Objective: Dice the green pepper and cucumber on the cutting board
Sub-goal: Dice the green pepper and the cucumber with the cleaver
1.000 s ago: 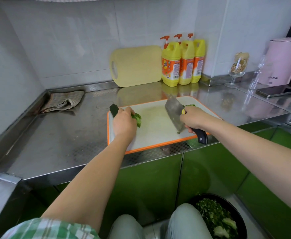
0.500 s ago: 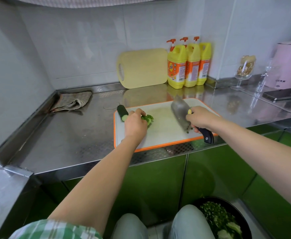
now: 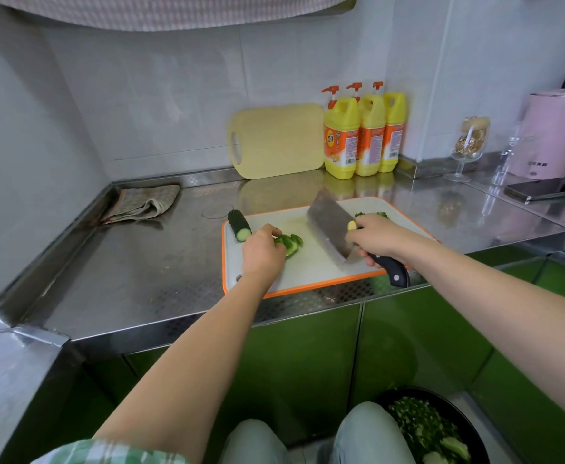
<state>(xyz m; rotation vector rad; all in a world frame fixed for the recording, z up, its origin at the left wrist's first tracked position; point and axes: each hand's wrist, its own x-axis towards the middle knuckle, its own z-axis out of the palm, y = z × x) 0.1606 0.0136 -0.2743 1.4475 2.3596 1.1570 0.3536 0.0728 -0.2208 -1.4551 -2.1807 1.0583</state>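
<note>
Steel counter (image 3: 123, 279), tiled walls (image 3: 157, 112), left grip (image 3: 262, 252) holding cucumber slices (image 3: 291, 244), right grip (image 3: 374, 237) clasping cleaver (image 3: 329, 226)

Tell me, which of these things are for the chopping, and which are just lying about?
In use: left hand holding green pieces; right hand gripping cleaver; cucumber stub; orange-rimmed cutting board; bowl of chopped greens.

Lying about: yellow board, three detergent bottles, cloth, stemmed glass, phone, pink appliance.
</note>
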